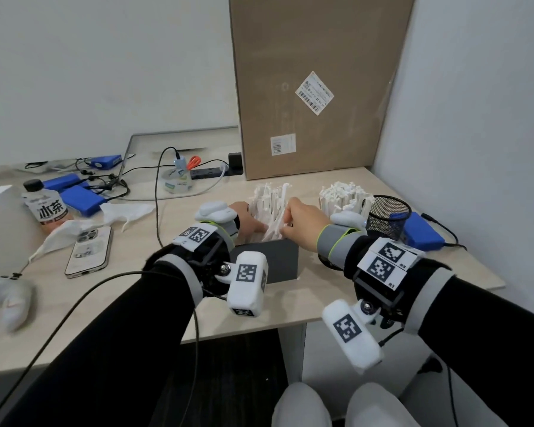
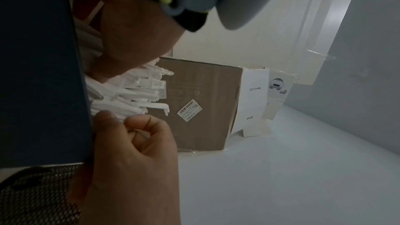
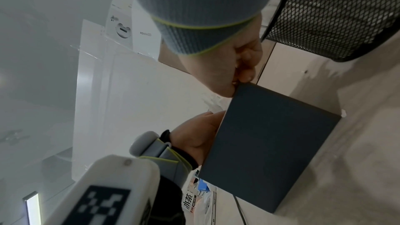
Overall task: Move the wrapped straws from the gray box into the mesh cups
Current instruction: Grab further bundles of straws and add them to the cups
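Head view showed a bottled iced tea with a black cap (image 1: 45, 208) and a pale smartphone lying flat (image 1: 88, 251) on the left of the light wooden desk (image 1: 142, 291), both well apart from the work. Further right, the left hand (image 1: 249, 222) reached into the dark gray rectangular box (image 1: 272, 257) near the desk's front edge, its fingers among the white paper-wrapped straws (image 1: 270, 208) standing bunched in the box. Opposite it, the right hand (image 1: 302, 224) was closed over the same bunch from the right side, fingers curled round the wrappers. To the right stood a black wire-mesh cup (image 1: 384, 215), apparently empty, with another tuft of white wrapped straws (image 1: 342, 194) upright just behind and left of it; what held that tuft could not be seen.

Left wrist view added what the head view hid: the left thumb and curled forefinger (image 2: 149, 122) pinched straw wrappers at the box's rim.

Right wrist view showed only the box's gray outer wall (image 3: 272, 143), the heel of the right hand at its upper corner, and the left hand at its near edge; the straws themselves were barely visible there.
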